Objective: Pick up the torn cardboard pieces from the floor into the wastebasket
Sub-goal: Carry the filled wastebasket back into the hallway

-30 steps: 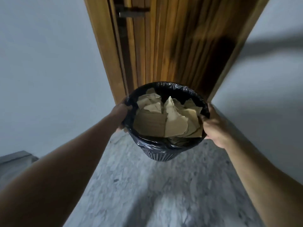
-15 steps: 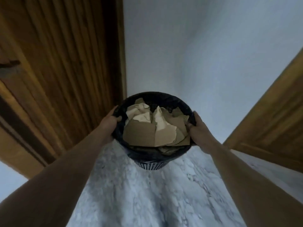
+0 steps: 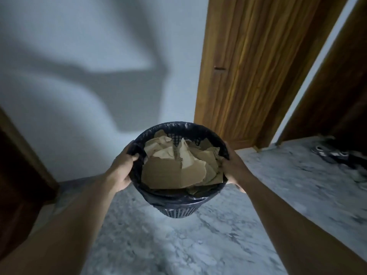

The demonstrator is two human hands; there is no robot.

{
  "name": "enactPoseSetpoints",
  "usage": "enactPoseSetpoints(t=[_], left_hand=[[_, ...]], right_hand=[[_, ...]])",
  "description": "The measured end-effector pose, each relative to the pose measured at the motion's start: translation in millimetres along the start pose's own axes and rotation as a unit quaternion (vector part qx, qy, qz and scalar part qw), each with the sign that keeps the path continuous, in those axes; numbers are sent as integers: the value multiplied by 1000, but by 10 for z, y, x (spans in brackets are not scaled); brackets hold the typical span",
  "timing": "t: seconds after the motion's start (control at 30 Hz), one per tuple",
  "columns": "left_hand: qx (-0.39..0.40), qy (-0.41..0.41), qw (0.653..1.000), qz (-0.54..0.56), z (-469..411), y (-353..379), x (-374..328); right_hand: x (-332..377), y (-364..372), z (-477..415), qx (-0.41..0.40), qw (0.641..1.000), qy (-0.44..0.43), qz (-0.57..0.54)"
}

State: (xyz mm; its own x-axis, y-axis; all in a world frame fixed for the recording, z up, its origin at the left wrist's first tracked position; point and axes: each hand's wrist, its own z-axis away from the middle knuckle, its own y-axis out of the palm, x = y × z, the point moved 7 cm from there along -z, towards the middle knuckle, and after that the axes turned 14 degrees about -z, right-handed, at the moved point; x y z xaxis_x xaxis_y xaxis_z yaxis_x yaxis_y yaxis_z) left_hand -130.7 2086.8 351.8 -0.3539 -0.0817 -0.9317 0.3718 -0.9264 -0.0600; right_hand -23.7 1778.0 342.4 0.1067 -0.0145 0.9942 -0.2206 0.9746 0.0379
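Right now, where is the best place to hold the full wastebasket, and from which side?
Hold the wastebasket at its round top rim, from two opposite sides. The left hand and right hand do this now, fingers curled over the edge. The mesh body tapers downward, and the cardboard pieces fill it, so keep it level.

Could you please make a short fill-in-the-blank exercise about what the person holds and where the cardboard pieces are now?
1. The wastebasket is held by ____ hands, the left hand and the right hand, one on each side of its rim.
2. The torn cardboard pieces lie ____ the wastebasket.
3. The wastebasket is lined with a ____ plastic bag.
4. The door behind the wastebasket is made of ____.

Missing words: both; inside; black; wood
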Motion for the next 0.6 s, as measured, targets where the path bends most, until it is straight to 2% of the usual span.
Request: enactPoseSetpoints(t=[0.17, 0.3, 0.43, 0.6], left_hand=[[74, 0, 997, -37, -359, 1209, -220], [140, 17, 988, -68, -528, 2321, -392], [179, -15, 980, -84, -780, 3330, -404], [260, -45, 953, -151, -988, 4899, -456]], right_hand=[[53, -1106, 59, -98, 995, -17, 6], [31, -2131, 79, -183, 983, 12, 22], [1, -3082, 65, -243, 969, 31, 36], [7, -4392, 128, -326, 945, 32, 14]])
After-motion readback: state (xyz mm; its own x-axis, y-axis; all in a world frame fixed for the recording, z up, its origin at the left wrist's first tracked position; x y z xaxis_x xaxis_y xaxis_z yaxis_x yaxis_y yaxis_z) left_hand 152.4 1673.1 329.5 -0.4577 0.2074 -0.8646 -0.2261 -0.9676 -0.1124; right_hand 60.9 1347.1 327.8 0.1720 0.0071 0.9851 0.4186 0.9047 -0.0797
